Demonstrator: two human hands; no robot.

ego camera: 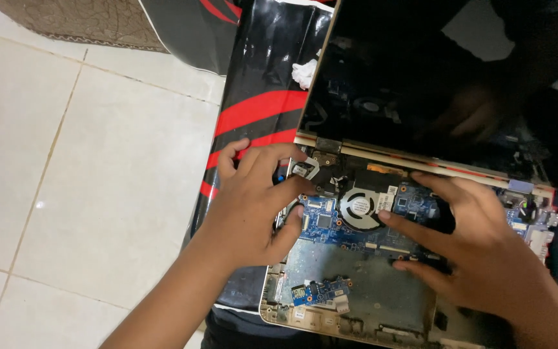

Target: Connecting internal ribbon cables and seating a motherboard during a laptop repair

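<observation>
Two bare hands working over an opened laptop [356,310] on a tiled floor [85,161].

The left hand [253,207], fingers curled and pressing at the left edge of the blue mainboard [337,226], is sitting nearest the hinge corner; the right hand [479,252], fingers spread flat, is reaching leftward toward the round cooling fan [360,208] at centre frame. The board's long axis is running left to right beneath the dark raised screen [421,71]. The open shell is holding a small separate blue board [321,292] at lower centre.

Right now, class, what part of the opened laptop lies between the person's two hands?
In the head view, the round cooling fan sits on the blue motherboard, between the left hand and the right hand.
</observation>
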